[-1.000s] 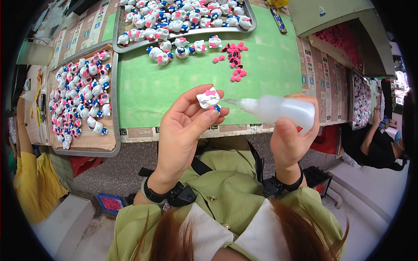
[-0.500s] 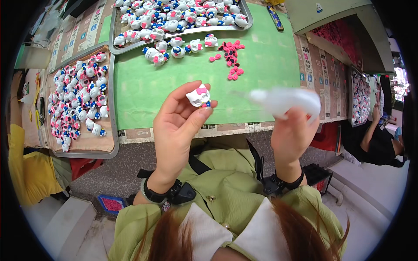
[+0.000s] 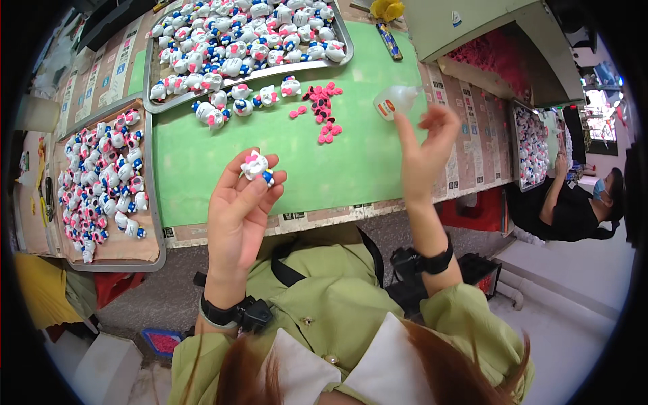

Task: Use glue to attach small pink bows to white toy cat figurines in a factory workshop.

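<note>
Between the thumb and fingers of my left hand (image 3: 237, 206) is a small white cat figurine (image 3: 255, 166) with a pink bow and a blue body. My right hand (image 3: 430, 152) is over the green mat (image 3: 324, 179) with thumb and fingers apart, holding nothing. Just beyond its thumb a white squeeze bottle (image 3: 397, 101) with a narrow tip rests on the mat, tip to the right. Small pink and dark round pieces (image 3: 322, 108) lie in a loose pile at the middle. Several more cat figurines (image 3: 243, 106) stand left of that pile.
A metal tray (image 3: 250, 77) full of figurines is at the back, and another tray (image 3: 160, 233) of them at the left. A blue tube-like packet (image 3: 389, 42) lies near a grey box-shaped housing (image 3: 472, 27). A co-worker in black (image 3: 563, 209) sits at the right.
My right hand has put the squeeze bottle down on the mat and let go, its fingers now spread. The left hand still holds the figurine, turned a little. The whole view has shifted.
</note>
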`<state>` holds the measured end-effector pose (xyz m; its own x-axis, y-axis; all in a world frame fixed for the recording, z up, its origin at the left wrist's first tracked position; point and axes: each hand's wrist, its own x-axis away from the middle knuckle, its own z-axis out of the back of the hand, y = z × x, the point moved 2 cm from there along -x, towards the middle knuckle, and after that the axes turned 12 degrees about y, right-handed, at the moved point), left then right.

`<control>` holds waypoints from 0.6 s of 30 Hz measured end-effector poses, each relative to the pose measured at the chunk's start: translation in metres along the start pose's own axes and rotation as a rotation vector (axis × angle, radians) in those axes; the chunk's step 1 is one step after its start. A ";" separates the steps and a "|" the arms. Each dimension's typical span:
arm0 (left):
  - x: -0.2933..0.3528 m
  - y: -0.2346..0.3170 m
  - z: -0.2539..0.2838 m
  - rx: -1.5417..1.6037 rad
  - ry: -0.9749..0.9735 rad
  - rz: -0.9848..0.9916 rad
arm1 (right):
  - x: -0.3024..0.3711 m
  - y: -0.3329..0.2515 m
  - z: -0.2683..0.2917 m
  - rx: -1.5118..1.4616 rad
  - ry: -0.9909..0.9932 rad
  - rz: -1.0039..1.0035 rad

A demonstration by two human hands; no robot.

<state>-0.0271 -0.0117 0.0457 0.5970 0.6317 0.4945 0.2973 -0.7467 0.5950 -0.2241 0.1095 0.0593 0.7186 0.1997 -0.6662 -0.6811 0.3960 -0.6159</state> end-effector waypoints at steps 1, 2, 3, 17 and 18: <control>-0.001 -0.002 0.000 -0.015 -0.003 0.019 | 0.008 -0.004 0.003 -0.098 -0.151 -0.021; -0.002 -0.004 -0.001 -0.030 -0.007 0.039 | 0.013 -0.007 0.002 -0.196 -0.302 -0.043; -0.003 -0.007 -0.001 -0.057 -0.006 0.063 | 0.020 -0.012 -0.005 -0.192 -0.366 0.009; 0.009 -0.020 -0.024 -0.130 -0.219 0.160 | 0.048 -0.046 -0.015 -0.659 -0.570 -0.690; 0.010 -0.020 -0.024 -0.133 -0.215 0.156 | 0.048 -0.049 -0.015 -0.594 -0.527 -0.570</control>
<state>-0.0451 0.0146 0.0533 0.7765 0.4418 0.4494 0.0977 -0.7889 0.6067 -0.1585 0.0861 0.0513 0.8345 0.5507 -0.0183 -0.0684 0.0706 -0.9952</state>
